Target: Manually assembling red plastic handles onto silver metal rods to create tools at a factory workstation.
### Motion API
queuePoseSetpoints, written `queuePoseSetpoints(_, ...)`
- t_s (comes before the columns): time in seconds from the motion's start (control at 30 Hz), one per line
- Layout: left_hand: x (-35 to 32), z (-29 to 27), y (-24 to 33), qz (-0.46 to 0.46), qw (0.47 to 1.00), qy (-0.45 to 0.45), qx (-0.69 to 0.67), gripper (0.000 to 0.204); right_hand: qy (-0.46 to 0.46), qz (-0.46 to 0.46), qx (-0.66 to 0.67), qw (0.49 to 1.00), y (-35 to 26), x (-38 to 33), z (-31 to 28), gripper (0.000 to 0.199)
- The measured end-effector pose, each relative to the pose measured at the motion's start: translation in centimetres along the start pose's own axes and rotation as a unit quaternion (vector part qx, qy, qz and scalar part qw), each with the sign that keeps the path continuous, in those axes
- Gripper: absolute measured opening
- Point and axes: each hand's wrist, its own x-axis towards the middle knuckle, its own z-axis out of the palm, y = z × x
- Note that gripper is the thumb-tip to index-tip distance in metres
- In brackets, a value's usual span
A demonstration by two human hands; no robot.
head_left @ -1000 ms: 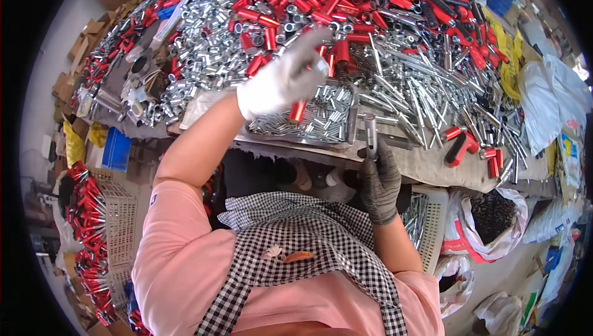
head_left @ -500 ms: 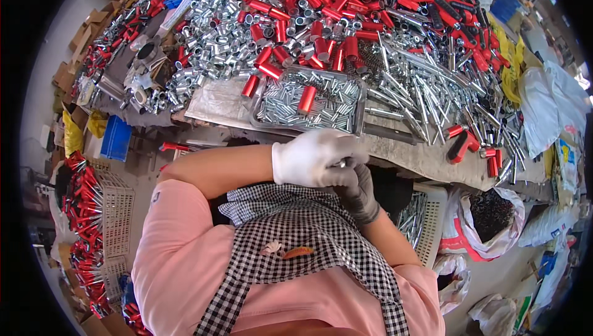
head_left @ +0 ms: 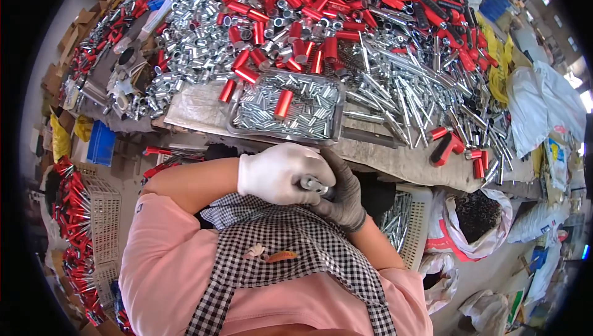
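So both hands are bunched together right in front of the chest: the left hand (head_left: 281,173) in a white glove is curled shut over a small silver metal tube (head_left: 311,183), and the right hand (head_left: 343,197) in a grey glove is wrapped under and behind it, fingers pressed around the same piece. Only the tube's round end pokes out between the two gloves, so I can't tell what else is in there. Looks to me like the fitting step, pushing or twisting two parts together; the next move probably calls for a firm squeeze with both hands kept lined up so nothing slips.

Just above the grip sits a shallow metal tray (head_left: 336,127) full of little silver pins with one red sleeve (head_left: 283,103) lying on them. Further up is a huge heap of red sleeves and silver tubes (head_left: 296,21). Off to the right of the grip, long silver rods (head_left: 407,98) and a red handle (head_left: 448,146). Below right, a plastic basket (head_left: 415,225) with more metal bits
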Motion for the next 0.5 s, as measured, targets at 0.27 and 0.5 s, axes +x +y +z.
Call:
queuePoseSetpoints(0.27,-0.4,-2.0,0.5,-0.051,0.995,0.079,-0.023,0.029,-0.066,0.019,-0.205,0.976,0.5,0.3,-2.1,0.072)
queuePoseSetpoints(0.5,-1.0,-1.8,0.1,-0.208,0.963,0.138,-0.104,0.02,-0.092,0.033,-0.383,0.919,-4.0,1.3,-1.9,0.047)
